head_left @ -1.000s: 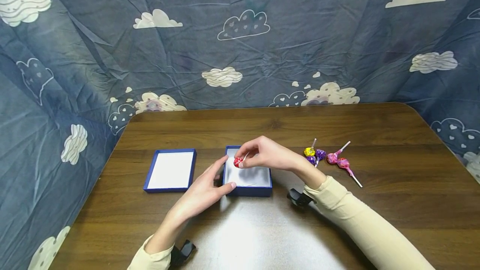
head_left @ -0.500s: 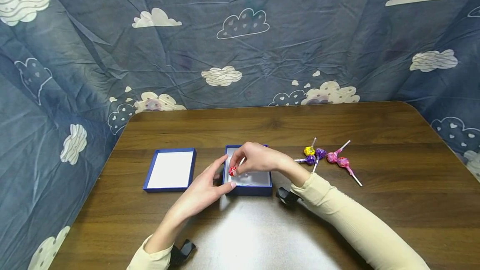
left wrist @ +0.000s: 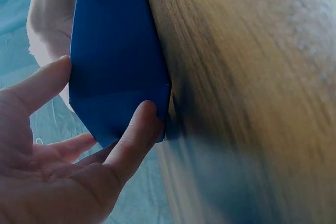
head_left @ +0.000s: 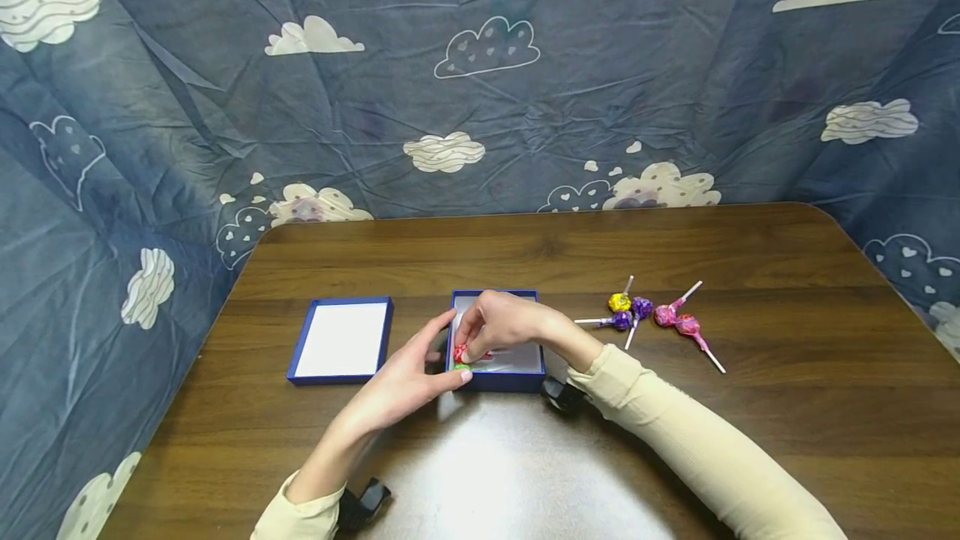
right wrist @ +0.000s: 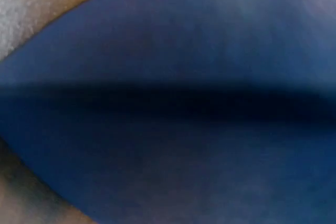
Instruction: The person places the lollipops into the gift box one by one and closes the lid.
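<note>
The blue box (head_left: 498,382), with a pale inside, stands on the table. Inside its left part my right hand (head_left: 502,322) pinches a red-wrapped lollipop (head_left: 460,353) between thumb and fingers. A bit of green wrapper (head_left: 462,367) shows just below it. My left hand (head_left: 405,382) rests against the left side of the box, thumb at the near corner and index finger toward the far corner. Seen from the left wrist, its spread fingers (left wrist: 136,135) touch the blue outer wall (left wrist: 118,40). A blurred blue wall (right wrist: 184,166) fills the right wrist view, hiding the fingers.
Left of the box lies a blue-edged lid (head_left: 340,340), its white inside up. On the right are a yellow lollipop (head_left: 619,302), purple lollipops (head_left: 622,320) and pink lollipops (head_left: 665,315). A cloud-printed cloth (head_left: 360,107) hangs behind the wooden table (head_left: 375,265).
My right hand has moved left and toward me, lowering the red lollipop into the near left part of the box. My left hand has stayed in place.
</note>
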